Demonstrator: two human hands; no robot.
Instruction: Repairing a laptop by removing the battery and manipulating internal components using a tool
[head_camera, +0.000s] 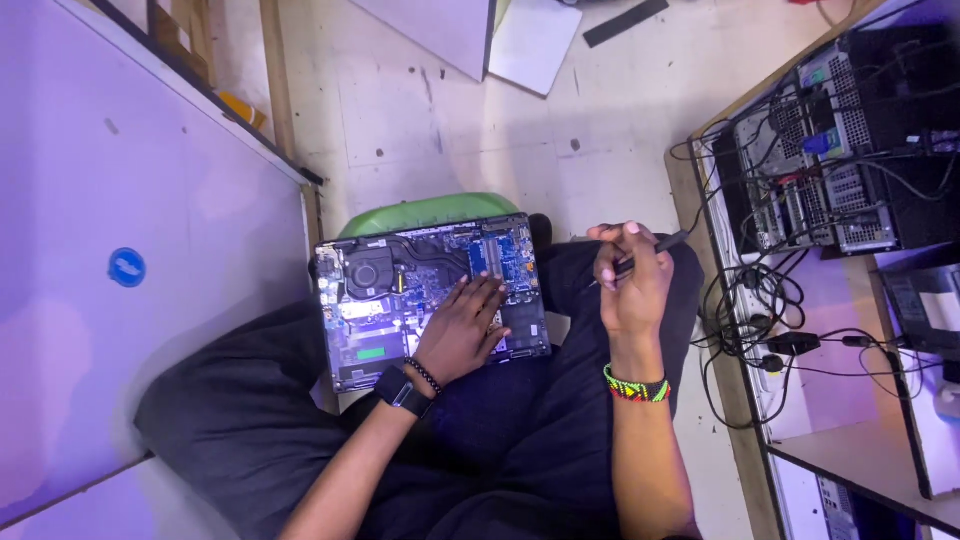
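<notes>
Now the person sits with an opened laptop (430, 300) resting on the lap, its bottom cover off so that the circuit board, the round fan at the upper left and the green and blue parts are all visible. The left hand (462, 330) lies flat on the lower right part of the laptop's inside, fingers spread and pressing on the board; it holds nothing, it only rests there. On this wrist there are a dark smartwatch (402, 391) and a thin beaded bracelet. The right hand (632, 282) is lifted beside the laptop, to its right and apart from it, above the knee. Its fingers are closed around a thin dark screwdriver (650, 252), which points up and to the right. A colourful beaded wristband (636, 387) is on this wrist. Behind the laptop a green plastic chair (430, 211) shows its edge. At right, a wooden shelf carries computer cases (850, 150) with many black cables (760, 310) hanging down.
</notes>
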